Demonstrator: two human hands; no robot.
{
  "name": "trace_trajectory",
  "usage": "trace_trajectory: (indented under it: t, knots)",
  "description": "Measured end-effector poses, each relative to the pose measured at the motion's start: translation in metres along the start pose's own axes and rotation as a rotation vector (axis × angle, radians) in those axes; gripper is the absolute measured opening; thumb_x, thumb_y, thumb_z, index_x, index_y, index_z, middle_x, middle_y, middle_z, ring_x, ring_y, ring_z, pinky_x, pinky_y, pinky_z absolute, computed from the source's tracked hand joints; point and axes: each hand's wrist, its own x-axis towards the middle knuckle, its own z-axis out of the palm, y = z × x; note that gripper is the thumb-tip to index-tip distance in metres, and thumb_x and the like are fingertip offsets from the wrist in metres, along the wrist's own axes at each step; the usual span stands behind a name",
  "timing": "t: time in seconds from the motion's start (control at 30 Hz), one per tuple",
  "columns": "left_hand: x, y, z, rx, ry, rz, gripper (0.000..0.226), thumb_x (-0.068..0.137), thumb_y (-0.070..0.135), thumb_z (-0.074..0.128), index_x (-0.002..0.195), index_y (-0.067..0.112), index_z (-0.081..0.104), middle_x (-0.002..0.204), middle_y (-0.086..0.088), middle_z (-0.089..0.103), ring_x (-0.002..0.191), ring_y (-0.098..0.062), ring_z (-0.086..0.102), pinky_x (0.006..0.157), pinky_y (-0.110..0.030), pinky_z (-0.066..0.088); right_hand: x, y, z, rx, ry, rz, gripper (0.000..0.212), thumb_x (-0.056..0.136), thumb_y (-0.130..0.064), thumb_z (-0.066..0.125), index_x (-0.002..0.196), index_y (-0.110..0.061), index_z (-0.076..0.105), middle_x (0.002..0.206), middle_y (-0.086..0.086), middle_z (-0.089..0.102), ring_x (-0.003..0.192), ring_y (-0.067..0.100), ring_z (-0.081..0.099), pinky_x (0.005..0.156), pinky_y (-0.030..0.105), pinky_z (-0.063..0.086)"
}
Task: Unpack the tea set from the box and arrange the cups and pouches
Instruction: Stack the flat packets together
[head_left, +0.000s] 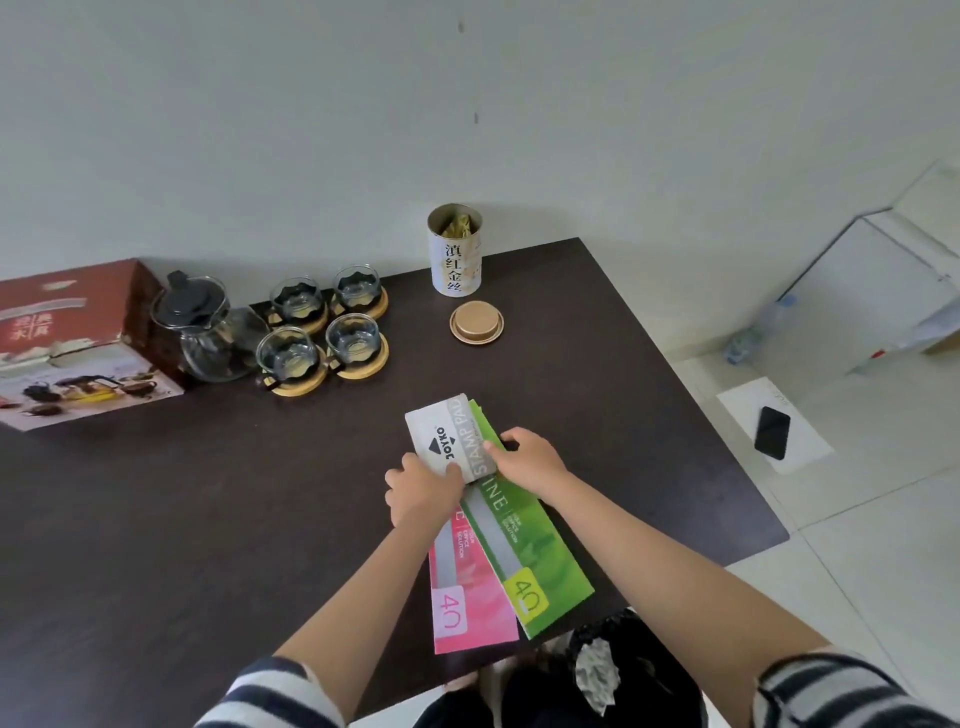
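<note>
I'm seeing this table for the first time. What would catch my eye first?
Probably the two hands, left and right, holding a white stamp pad box over bright green and pink packs near the table's front edge. Next, four glass cups on wooden coasters beside a glass teapot at back left.

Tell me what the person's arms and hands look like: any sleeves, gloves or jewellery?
Both hands, left and right, are bare, with no gloves, and I see no rings or watch. The forearms are uncovered. Striped sleeves in dark blue and white are pushed up near the elbows.
</note>
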Motion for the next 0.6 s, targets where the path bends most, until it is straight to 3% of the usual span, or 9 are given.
trace_trajectory:
  t: [0.1,0.23,0.37,0.47,0.6]
  knots:
    - [0.004,-0.002,0.000,-0.005,-0.011,-0.002,0.057,0.085,0.041,0.053,0.131,0.011,0.038,0.127,-0.016,0.041,0.116,-0.040,0.046,0.094,-0.043,0.040,-0.006,-0.009,0.007,0.098,-0.059,0.007,0.046,0.092,-0.049,0.048,0.131,-0.025,0.048,0.122,0.001,0.057,0.100,0.022,0.060,0.062,0.034,0.056]
    - [0.007,-0.003,-0.002,0.030,-0.054,0.042,0.061,0.085,0.043,0.052,0.138,0.020,0.032,0.126,-0.014,0.039,0.114,-0.038,0.047,0.088,-0.041,0.041,-0.010,-0.015,0.017,0.064,-0.024,-0.025,0.032,0.090,-0.046,0.049,0.113,-0.023,0.053,0.104,0.000,0.063,0.087,0.019,0.062,0.063,0.036,0.059]
    - [0.008,-0.007,-0.007,0.005,-0.096,0.067,0.062,0.084,0.043,0.054,0.140,0.024,0.033,0.124,-0.013,0.039,0.111,-0.036,0.050,0.092,-0.041,0.046,-0.010,-0.011,0.014,0.073,0.026,-0.024,0.022,0.091,-0.040,0.051,0.099,-0.021,0.057,0.092,0.002,0.068,0.074,0.021,0.069,0.059,0.033,0.059]
    - [0.009,-0.012,-0.011,-0.024,-0.133,0.091,0.061,0.083,0.040,0.056,0.138,0.024,0.037,0.124,-0.013,0.043,0.111,-0.032,0.049,0.093,-0.044,0.048,-0.009,-0.007,0.011,0.060,0.024,-0.013,0.025,0.090,-0.036,0.057,0.076,-0.015,0.059,0.082,0.006,0.072,0.068,0.020,0.072,0.053,0.030,0.053]
    - [0.005,-0.015,-0.016,-0.087,-0.177,0.109,0.064,0.072,0.042,0.059,0.132,0.026,0.043,0.121,-0.010,0.049,0.103,-0.027,0.054,0.088,-0.044,0.052,-0.007,-0.008,0.012,0.045,0.028,-0.014,0.027,0.083,-0.028,0.061,0.062,-0.012,0.057,0.067,0.010,0.066,0.064,0.024,0.067,0.059,0.035,0.053]
